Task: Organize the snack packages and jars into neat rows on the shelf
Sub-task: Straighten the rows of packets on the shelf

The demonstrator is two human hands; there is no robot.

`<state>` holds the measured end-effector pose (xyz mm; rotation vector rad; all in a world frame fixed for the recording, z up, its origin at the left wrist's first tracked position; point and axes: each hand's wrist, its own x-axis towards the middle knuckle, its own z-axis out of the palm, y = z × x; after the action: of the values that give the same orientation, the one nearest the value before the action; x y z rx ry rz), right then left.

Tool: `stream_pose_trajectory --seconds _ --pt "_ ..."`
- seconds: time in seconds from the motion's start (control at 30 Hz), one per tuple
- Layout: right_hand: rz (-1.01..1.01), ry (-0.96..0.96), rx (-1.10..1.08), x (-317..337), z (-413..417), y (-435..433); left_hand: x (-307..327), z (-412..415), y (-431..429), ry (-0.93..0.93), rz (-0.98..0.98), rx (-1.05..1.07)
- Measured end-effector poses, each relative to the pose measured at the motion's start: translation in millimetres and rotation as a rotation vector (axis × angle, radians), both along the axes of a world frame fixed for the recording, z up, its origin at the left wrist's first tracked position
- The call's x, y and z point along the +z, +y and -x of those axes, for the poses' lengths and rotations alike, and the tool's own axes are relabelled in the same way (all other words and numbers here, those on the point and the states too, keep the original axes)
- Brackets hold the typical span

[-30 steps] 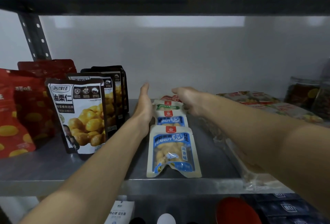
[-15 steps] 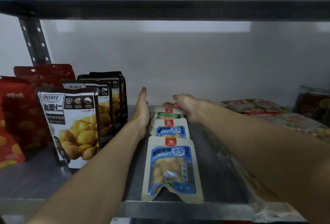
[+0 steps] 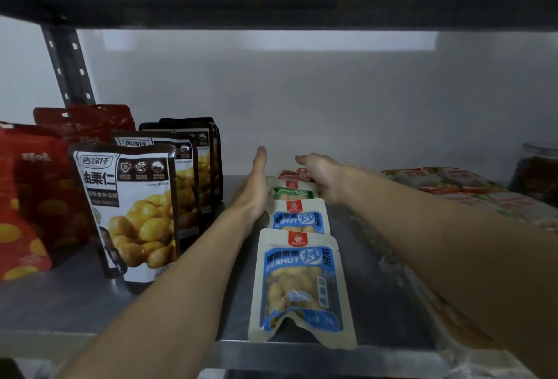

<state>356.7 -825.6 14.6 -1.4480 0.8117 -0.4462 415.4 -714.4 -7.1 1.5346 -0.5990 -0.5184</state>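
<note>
Peanut packets (image 3: 302, 285) lie flat in a single overlapping file down the middle of the shelf (image 3: 60, 303), running from its front edge toward the back wall. A person's left hand (image 3: 253, 188) stands edge-on against the left side of the rear packets, fingers (image 3: 260, 161) straight and pressed together. The right hand (image 3: 324, 176) meets the same packets from the right with knuckles up. Its fingers are bent out of sight, so whether they pinch a packet cannot be told.

The front blue packet sits right on the shelf's front lip, and a backward drag of either forearm could probably slide it off. Squeezing the file from both sides may make the slick packets ride up over each other. The left forearm passes just beside the front chestnut pouch (image 3: 129, 212), which stands upright. A brush there could likely topple it into those behind. The right forearm lies over a clear plastic bag (image 3: 392, 273) near the front right corner and might pull it along.

Clear windows show pale peanuts in the two blue packets. The green packet (image 3: 291, 193) and the red packet (image 3: 290, 174) behind them are mostly covered. A jar (image 3: 537, 173) at the right edge holds something dark, too blurred to name. Flat packets (image 3: 453, 182) lie near it, and red pouches (image 3: 27, 197) stand at the left edge.
</note>
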Motion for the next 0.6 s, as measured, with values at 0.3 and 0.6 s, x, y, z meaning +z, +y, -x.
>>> stream_pose_trajectory --seconds 0.3,0.6 --pt "0.018 0.015 -0.01 0.7 -1.3 0.0 -5.3 -2.4 -0.5 -0.057 -0.06 0.002" --pt "0.019 0.036 0.001 -1.1 -5.7 -0.3 -9.4 -3.6 -0.4 -0.289 -0.259 0.094"
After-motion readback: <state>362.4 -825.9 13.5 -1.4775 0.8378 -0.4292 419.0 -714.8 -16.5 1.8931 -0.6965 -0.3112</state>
